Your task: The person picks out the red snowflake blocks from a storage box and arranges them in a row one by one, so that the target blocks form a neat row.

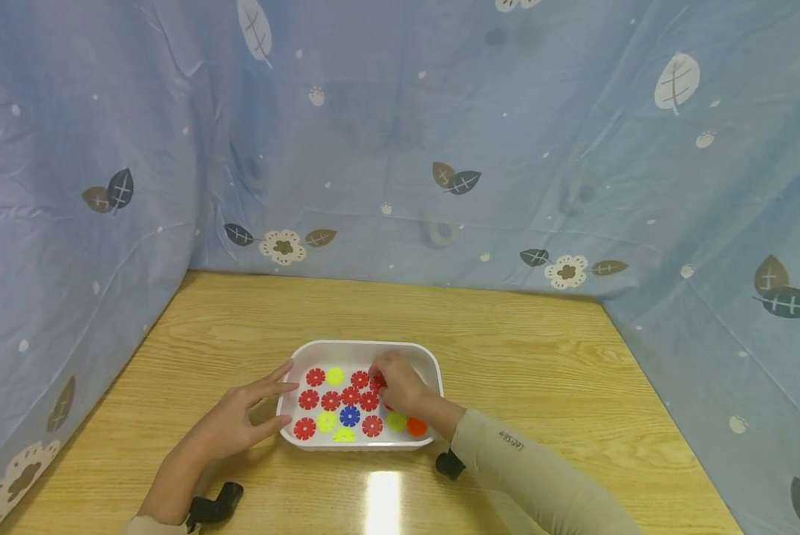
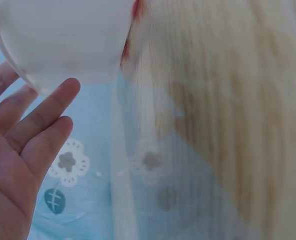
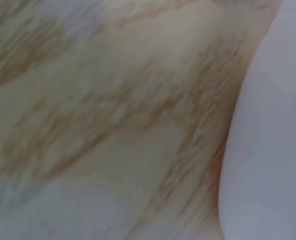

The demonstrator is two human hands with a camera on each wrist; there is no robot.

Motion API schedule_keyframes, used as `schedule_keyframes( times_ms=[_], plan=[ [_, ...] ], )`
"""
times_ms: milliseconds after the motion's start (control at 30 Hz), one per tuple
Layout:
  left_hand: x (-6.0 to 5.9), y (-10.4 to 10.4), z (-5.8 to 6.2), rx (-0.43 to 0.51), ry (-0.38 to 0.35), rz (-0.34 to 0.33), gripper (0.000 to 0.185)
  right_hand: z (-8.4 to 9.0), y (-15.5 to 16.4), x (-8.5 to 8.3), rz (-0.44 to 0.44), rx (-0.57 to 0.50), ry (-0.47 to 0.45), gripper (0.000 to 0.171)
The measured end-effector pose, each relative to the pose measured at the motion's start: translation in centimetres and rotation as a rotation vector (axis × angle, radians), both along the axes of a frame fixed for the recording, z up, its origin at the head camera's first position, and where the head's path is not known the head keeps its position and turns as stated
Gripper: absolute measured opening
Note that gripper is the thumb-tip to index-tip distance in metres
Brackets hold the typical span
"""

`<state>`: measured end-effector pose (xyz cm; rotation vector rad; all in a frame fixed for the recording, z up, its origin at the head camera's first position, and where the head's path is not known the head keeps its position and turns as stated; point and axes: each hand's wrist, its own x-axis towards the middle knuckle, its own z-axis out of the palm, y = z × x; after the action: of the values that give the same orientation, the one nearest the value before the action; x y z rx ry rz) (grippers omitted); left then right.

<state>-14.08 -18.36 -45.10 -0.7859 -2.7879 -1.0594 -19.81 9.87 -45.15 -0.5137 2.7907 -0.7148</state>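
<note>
White plastic tray (image 1: 433,371), rounded corners, sits on the wooden table (image 1: 540,371) just in front of me, near the table's middle. Inside it, flat on the bottom: toothed plastic discs (image 1: 331,401), mostly red, several yellow-green, one blue disc (image 1: 349,416) near the centre, one orange disc (image 1: 416,426) at the near right corner.

My right hand (image 1: 394,383) is down in the tray over the right half, fingers curled onto a red disc (image 1: 376,383); fingertips hide the contact, so I cannot tell whether I pinch it or only touch it. Right wrist view is blurred: only wood grain and a stretch of the tray's white wall (image 3: 268,150).

My left hand (image 1: 235,420) lies at the tray's left side, fingers straight and spread, index tip at the rim, holding nothing. Left wrist view confirms: relaxed fingers (image 2: 42,117) against the tray's outer corner (image 2: 62,40).

Table: light wood, glossy, a bright glare patch on the near edge below the tray. Blue cloth (image 1: 400,134) printed with leaves and flowers hangs as a backdrop on three sides, meeting the table at left, back and right. Beige sleeve (image 1: 533,475) on my right forearm; black wrist mounts under both arms.
</note>
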Motion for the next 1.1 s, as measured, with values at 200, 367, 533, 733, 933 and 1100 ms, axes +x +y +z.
schedule_keyframes(
  times_ms=[200,367,533,733,933,1100],
  plan=[
    [0.0,0.0,0.0,-0.011,-0.010,0.010,0.038,0.2,0.0,0.4,-0.013,-0.017,-0.016,0.026],
    [0.0,0.0,0.0,0.000,-0.011,0.006,0.040,0.3,0.0,0.6,0.009,-0.014,0.028,0.026],
    [0.0,-0.1,-0.1,0.010,-0.001,-0.009,0.042,0.5,0.1,0.4,0.008,-0.036,0.054,0.026],
    [-0.1,-0.2,-0.1,0.008,0.003,-0.008,0.042,0.6,0.7,0.2,-0.039,-0.166,0.010,0.030],
    [-0.1,-0.2,-0.2,0.009,0.012,-0.015,0.042,1.2,1.4,0.2,-0.011,-0.337,-0.041,0.034],
    [-0.1,-0.2,-0.2,0.008,-0.013,-0.004,0.041,1.9,2.3,0.3,-0.030,-0.420,-0.046,0.032]
  ],
)
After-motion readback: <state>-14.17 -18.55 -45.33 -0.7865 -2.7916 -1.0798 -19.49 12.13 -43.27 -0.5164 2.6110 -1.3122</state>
